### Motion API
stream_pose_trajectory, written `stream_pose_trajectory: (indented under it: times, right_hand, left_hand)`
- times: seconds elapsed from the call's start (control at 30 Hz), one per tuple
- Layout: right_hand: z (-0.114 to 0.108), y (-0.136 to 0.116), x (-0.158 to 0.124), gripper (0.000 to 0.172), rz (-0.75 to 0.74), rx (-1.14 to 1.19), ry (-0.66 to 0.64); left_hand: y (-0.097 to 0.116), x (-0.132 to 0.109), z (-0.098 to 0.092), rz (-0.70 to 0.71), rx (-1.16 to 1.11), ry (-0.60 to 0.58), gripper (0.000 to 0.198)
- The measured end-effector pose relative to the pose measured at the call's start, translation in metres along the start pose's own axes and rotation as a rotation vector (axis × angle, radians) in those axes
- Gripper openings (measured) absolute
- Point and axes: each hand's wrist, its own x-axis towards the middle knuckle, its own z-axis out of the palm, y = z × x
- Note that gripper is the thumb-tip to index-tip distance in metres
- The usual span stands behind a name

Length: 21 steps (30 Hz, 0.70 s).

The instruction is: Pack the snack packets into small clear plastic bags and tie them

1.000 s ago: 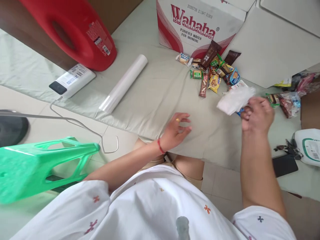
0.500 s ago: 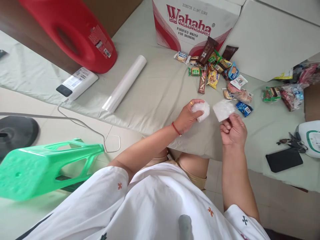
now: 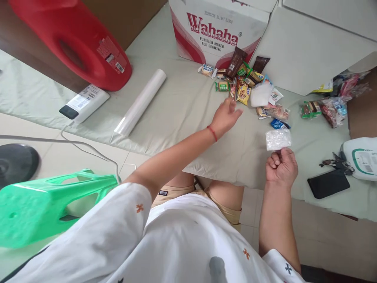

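My right hand (image 3: 282,169) is closed, pinching a small clear plastic bag (image 3: 278,139) above the pale green cloth (image 3: 182,110). Stretched forward with fingers apart, my left hand (image 3: 226,114) holds nothing and sits just short of a heap of wrapped snacks (image 3: 241,80). A second crumpled white bag (image 3: 260,94) lies on that heap, to the right of my left hand. A blue packet (image 3: 278,124) rests just beyond the bag I hold.
A Wahaha water carton (image 3: 218,31) stands behind the snacks. A roll of clear film (image 3: 140,103), a white power bank (image 3: 84,103) and a red jug (image 3: 73,39) lie left. More packets (image 3: 330,108), a black phone (image 3: 328,183) and a white device (image 3: 361,157) are right. A green stool (image 3: 53,204) lies on the floor.
My left hand let go of the crumpled white bag, which now lies on the snack heap, and reached forward open. My right hand kept its clear bag and drew slightly back.
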Motion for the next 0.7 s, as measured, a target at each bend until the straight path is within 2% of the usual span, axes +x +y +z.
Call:
stream_pose_trajectory:
  times: [0.03, 0.1, 0.2, 0.3, 0.37, 0.47, 0.57, 0.7]
  right_hand:
    - [0.004, 0.004, -0.006, 0.041, -0.038, -0.029, -0.01]
    - [0.013, 0.014, -0.019, 0.039, -0.12, -0.105, -0.025]
    - [0.02, 0.03, -0.041, 0.028, -0.229, -0.337, -0.091]
    - [0.017, 0.044, -0.059, 0.02, -0.341, -0.592, -0.269]
    - [0.013, 0.05, -0.065, 0.019, -0.371, -0.641, -0.354]
    - [0.008, 0.055, -0.067, 0.023, -0.28, -0.522, -0.304]
    - [0.004, 0.055, -0.065, 0.034, -0.164, -0.381, -0.249]
    - [0.006, 0.052, -0.068, 0.054, -0.186, -0.417, -0.367]
  left_hand:
    - [-0.005, -0.026, -0.003, -0.09, -0.002, 0.011, 0.037]
    - [-0.008, -0.073, -0.008, -0.281, -0.062, -0.16, 0.049]
    - [-0.004, -0.115, -0.011, -0.461, -0.217, -0.233, 0.063]
    - [-0.005, -0.126, -0.015, -0.452, -0.245, -0.205, 0.067]
    - [-0.01, -0.126, -0.021, -0.391, -0.206, -0.178, 0.069]
    - [-0.02, -0.128, -0.034, -0.352, -0.205, -0.143, 0.07]
    - [-0.025, -0.133, -0.043, -0.33, -0.186, -0.083, 0.069]
    - [-0.023, -0.139, -0.04, -0.299, -0.085, -0.068, 0.065]
